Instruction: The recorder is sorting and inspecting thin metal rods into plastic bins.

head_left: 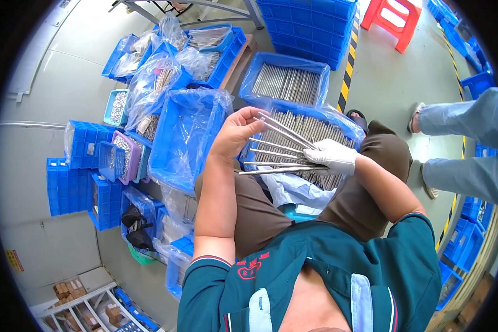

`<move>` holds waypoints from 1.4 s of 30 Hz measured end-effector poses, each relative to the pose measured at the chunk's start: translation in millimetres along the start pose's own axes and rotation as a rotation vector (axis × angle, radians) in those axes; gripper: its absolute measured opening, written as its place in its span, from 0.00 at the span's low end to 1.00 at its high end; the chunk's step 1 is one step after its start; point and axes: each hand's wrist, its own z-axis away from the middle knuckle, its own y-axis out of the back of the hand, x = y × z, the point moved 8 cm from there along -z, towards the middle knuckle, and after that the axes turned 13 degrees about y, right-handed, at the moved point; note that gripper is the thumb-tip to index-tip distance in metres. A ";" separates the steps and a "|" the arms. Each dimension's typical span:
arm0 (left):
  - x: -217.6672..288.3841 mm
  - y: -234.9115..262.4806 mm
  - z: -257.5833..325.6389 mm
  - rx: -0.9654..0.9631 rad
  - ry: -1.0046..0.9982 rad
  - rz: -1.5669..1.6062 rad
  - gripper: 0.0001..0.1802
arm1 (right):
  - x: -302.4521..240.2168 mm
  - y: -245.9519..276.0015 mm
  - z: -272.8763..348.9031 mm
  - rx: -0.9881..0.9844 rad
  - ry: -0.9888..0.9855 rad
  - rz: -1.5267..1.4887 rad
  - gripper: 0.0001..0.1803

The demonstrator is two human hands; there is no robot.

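My right hand [337,157], in a white glove, is closed around one end of several thin metal rods [279,150] that fan out to the left. My bare left hand [238,131] has its thumb and fingers pinched at the far end of the uppermost rods. Beneath both hands, a plastic-lined blue bin [353,126] between my knees holds many similar rods lying side by side. Crumpled pale blue sheeting [299,191] lies at the bin's near edge. Just beyond stands another lined blue bin [248,83] with a row of rods.
Left of my arm sits a lined blue bin [174,138] with no rods visible inside. Small baskets of metal parts [128,157] and bagged bins [205,39] stand farther left. Blue crates [310,33] and a red stool [392,22] are ahead. A person's legs [459,171] are at the right.
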 end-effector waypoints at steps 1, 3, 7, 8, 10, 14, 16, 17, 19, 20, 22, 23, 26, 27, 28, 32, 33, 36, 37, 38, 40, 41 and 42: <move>0.8 -0.6 0.8 -0.001 0.002 0.000 0.15 | 0.5 -0.7 -0.2 0.001 -0.001 -0.002 0.26; 2.7 1.2 3.0 0.043 0.032 -0.056 0.13 | 6.5 -2.5 2.4 0.014 -0.073 -0.084 0.27; 26.7 53.5 23.3 0.366 -0.104 -0.076 0.13 | -0.6 0.9 2.2 -0.010 0.081 0.176 0.28; 29.7 48.1 22.0 0.396 -0.161 -0.084 0.13 | 1.6 1.8 1.1 0.018 0.130 0.221 0.28; 26.7 17.3 13.5 0.219 -0.203 -0.032 0.12 | 9.8 -0.7 -2.7 0.020 0.075 0.169 0.28; 16.5 5.5 10.1 0.130 -0.121 -0.029 0.13 | 11.7 -2.7 -5.8 0.037 0.018 0.110 0.31; 11.8 7.4 7.7 0.126 -0.090 -0.025 0.13 | 19.7 -3.1 -6.5 0.049 0.001 0.070 0.32; 11.5 8.1 7.8 0.127 -0.091 -0.023 0.13 | 18.6 -3.1 -6.8 0.045 -0.004 0.084 0.32; 11.0 11.3 8.3 0.168 -0.090 -0.074 0.13 | 18.7 -4.0 -8.3 0.040 -0.009 0.098 0.33; 11.1 11.2 8.3 0.167 -0.089 -0.072 0.13 | 20.0 -4.1 -8.6 0.044 -0.010 0.079 0.33; 12.2 10.4 8.8 0.160 -0.089 -0.090 0.13 | 20.9 -4.4 -8.5 0.049 -0.014 0.060 0.33; 12.1 10.7 9.0 0.159 -0.088 -0.090 0.13 | 22.5 -5.9 -8.6 0.034 -0.035 0.065 0.33; 11.7 9.9 9.9 0.135 -0.098 -0.090 0.13 | 18.8 -7.7 -7.5 0.009 -0.046 0.069 0.32; 10.4 10.6 10.0 0.135 -0.089 -0.091 0.13 | 16.5 -8.3 -7.5 -0.002 -0.035 0.070 0.32; 9.0 11.2 9.8 0.135 -0.080 -0.093 0.13 | 17.0 -8.1 -8.0 -0.001 -0.036 0.068 0.32; 7.4 10.9 7.5 0.129 -0.077 -0.120 0.13 | 21.7 -7.4 -9.9 0.033 -0.061 0.166 0.30; 1.1 16.2 5.1 0.158 -0.047 -0.144 0.13 | 21.7 -4.9 -11.3 0.092 -0.059 0.223 0.30; -5.9 17.3 2.2 0.170 -0.016 -0.157 0.13 | 24.8 -6.6 -12.6 0.107 -0.067 0.244 0.29; -6.1 15.2 2.3 0.157 -0.018 -0.149 0.13 | 26.7 -7.6 -12.7 0.105 -0.076 0.228 0.29; -4.6 12.9 3.4 0.155 -0.018 -0.145 0.13 | 22.5 -8.8 -11.9 0.090 -0.064 0.208 0.28; 1.5 4.4 6.3 0.090 -0.063 -0.120 0.13 | 14.7 -13.9 -12.2 0.056 0.074 0.186 0.29; 2.1 2.6 5.8 0.068 -0.082 -0.106 0.13 | 18.7 -16.0 -12.8 0.055 0.072 0.187 0.29; 1.8 2.5 6.1 0.067 -0.082 -0.104 0.13 | 28.8 -19.4 -12.2 0.052 -0.014 0.084 0.29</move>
